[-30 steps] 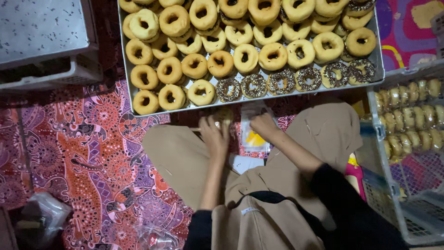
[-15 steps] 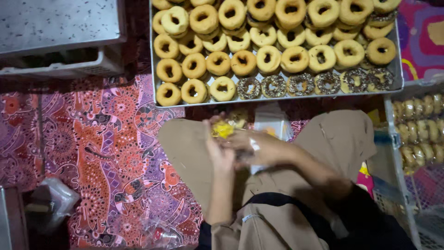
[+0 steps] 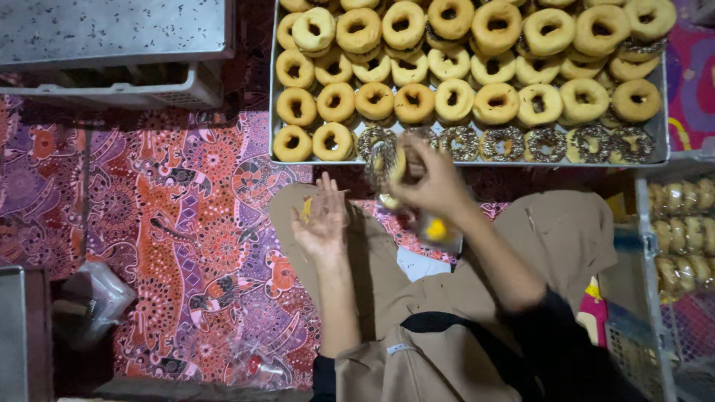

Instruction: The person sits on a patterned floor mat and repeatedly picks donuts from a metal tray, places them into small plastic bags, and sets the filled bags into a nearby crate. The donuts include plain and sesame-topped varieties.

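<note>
the sprinkle-topped doughnut (image 3: 389,158) is held in the right hand (image 3: 426,179), fingers closed around its edge, just in front of the near rim of the metal tray (image 3: 655,130). the doughnut is tilted and blurred; its dark sprinkled face shows toward the left. it hangs above the person's lap, over the gap between tray and knees.

the left hand (image 3: 322,219) is raised palm-up beside it, fingers spread wide and loosely curled, with a thin clear plastic wrapper (image 3: 316,202) resting against the fingers; whether it is pinched cannot be told. the two hands are near each other but apart.

below the right wrist a small clear bag with a yellow patch (image 3: 438,229) lies on the lap, on the tan trousers (image 3: 566,238).

the tray carries rows of plain glazed doughnuts (image 3: 454,52), stacked at the back, and a front row of sprinkled doughnuts (image 3: 544,143) along the near rim.

to the right stands a wire crate (image 3: 646,246) holding packed doughnuts (image 3: 681,223). the floor is covered with a patterned red and purple cloth (image 3: 171,216). a grey tray on a white crate (image 3: 112,45) sits at upper left, well apart from the hands.
</note>
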